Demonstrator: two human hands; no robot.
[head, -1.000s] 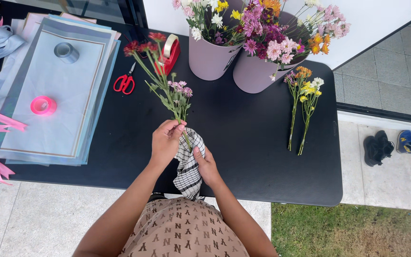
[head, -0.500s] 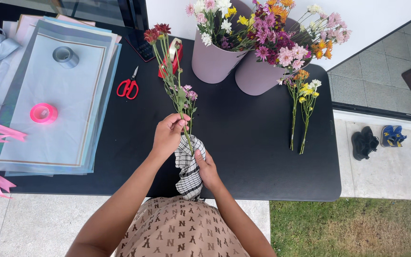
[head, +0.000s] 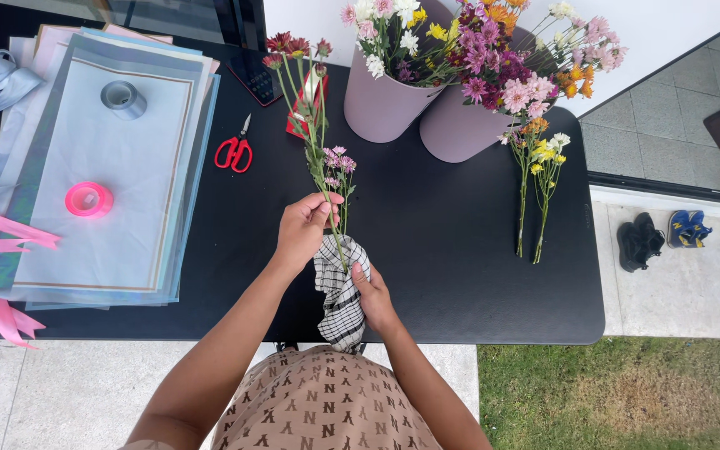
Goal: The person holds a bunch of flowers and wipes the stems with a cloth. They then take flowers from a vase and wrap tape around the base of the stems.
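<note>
Stems [head: 320,158] stood pinched in your left hand [head: 303,232], upright for wiping; your right hand [head: 372,293] gripped the checked cloth [head: 339,287], seemingly wrapped around their lower ends.

I'm getting bright, even daylight across the whole view — nothing dim anywhere. The white wall [head: 493,25] far beyond my left hand [head: 303,229] is close to blown out, and the pale paper sheets [head: 118,167] off to that hand's left read very light with a faint sheen. The black table [head: 452,275] around both hands soaks up light, so shadows on it barely show; I can make out only soft ones under my forearms. My right hand [head: 374,296] and the checked cloth [head: 339,292] it touches are sharp — no motion blur. Focus holds to the corners, though straight lines lean outward toward the edges, a mild wide-angle stretch.
</note>
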